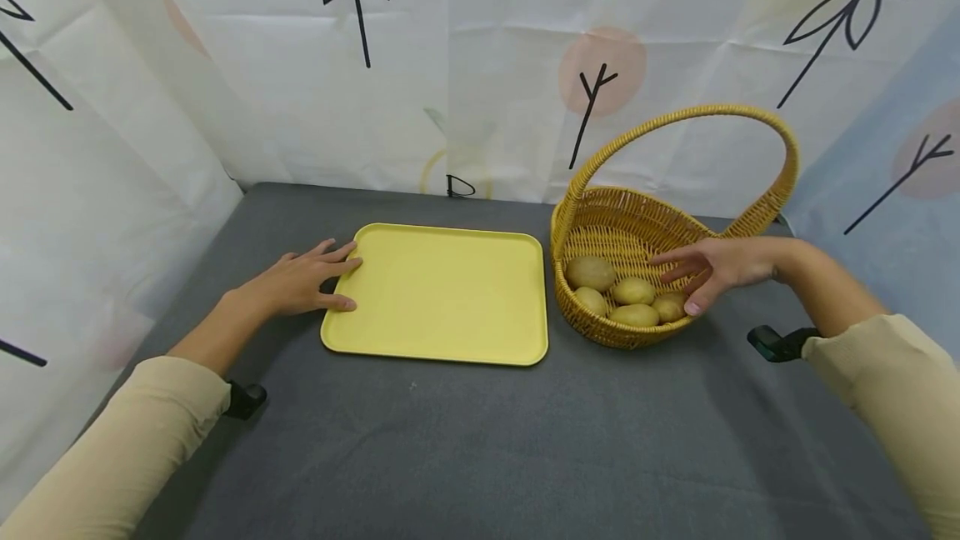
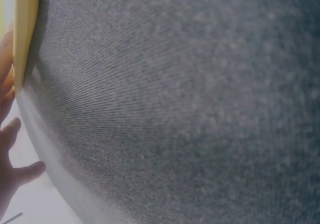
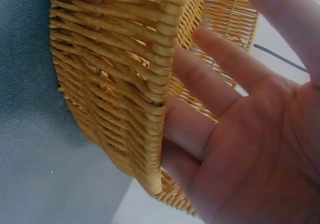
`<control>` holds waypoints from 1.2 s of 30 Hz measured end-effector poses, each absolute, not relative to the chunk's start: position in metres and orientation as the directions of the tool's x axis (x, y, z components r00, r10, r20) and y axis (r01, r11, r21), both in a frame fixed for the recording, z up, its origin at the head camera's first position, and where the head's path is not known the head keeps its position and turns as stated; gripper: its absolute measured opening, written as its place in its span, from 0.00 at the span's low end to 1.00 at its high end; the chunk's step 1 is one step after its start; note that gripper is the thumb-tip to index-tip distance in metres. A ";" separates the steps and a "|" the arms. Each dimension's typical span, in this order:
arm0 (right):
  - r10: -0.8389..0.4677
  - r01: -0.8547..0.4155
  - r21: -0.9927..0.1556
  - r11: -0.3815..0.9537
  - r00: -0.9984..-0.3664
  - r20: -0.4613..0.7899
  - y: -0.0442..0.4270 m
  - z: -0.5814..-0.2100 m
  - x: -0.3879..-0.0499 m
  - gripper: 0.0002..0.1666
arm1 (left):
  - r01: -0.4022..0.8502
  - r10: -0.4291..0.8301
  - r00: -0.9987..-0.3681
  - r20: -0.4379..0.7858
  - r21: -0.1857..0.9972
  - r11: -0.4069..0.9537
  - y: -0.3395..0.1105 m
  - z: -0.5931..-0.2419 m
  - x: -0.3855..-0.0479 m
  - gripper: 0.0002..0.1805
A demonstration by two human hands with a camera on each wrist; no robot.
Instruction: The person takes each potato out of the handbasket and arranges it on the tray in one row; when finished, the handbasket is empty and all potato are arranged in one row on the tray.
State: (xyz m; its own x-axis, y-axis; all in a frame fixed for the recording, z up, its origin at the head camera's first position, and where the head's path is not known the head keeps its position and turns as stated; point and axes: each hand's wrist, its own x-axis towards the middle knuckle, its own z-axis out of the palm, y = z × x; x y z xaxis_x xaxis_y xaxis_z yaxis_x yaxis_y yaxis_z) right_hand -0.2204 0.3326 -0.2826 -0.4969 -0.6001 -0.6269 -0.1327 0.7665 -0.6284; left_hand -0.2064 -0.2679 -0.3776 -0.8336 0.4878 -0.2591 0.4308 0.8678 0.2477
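Unclenched, my left grip touches a yellow rectangular tray; right grip, likewise, reaches into a golden wicker basket of brown oval potatoes, contact unclear. Grey cloth-covered bench, white plant-printed curtain behind.

The basket walls in the potatoes (its handle arches above), leaving passage from the front.

Head view high, facing forward and down, left-wrist view close to table, probably tray at edge, right-wrist view close beside basket, head sharing both
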 end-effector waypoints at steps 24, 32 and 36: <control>-0.496 -0.243 -0.435 0.867 -0.503 -0.708 0.315 -0.299 -0.233 0.44 | 0.412 0.479 -0.838 -0.260 0.274 0.869 -0.266 -0.377 -0.207 0.48; -0.520 -0.274 -0.443 0.854 -0.499 -0.693 0.314 -0.301 -0.235 0.34 | 0.369 0.469 -0.828 -0.309 0.329 0.869 -0.264 -0.374 -0.211 0.52; -0.541 -0.274 -0.467 0.841 -0.475 -0.694 0.313 -0.300 -0.237 0.26 | 0.374 0.470 -0.826 -0.310 0.320 0.870 -0.264 -0.375 -0.211 0.52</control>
State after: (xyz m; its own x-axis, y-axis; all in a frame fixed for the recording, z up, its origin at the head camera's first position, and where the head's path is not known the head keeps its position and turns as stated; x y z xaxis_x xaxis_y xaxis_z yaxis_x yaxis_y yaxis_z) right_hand -0.2370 0.3131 -0.3004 -0.4749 -0.5407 -0.6943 -0.2738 0.8406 -0.4673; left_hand -0.2111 -0.2640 -0.3749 -0.8264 0.4699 -0.3103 0.3745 0.8701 0.3203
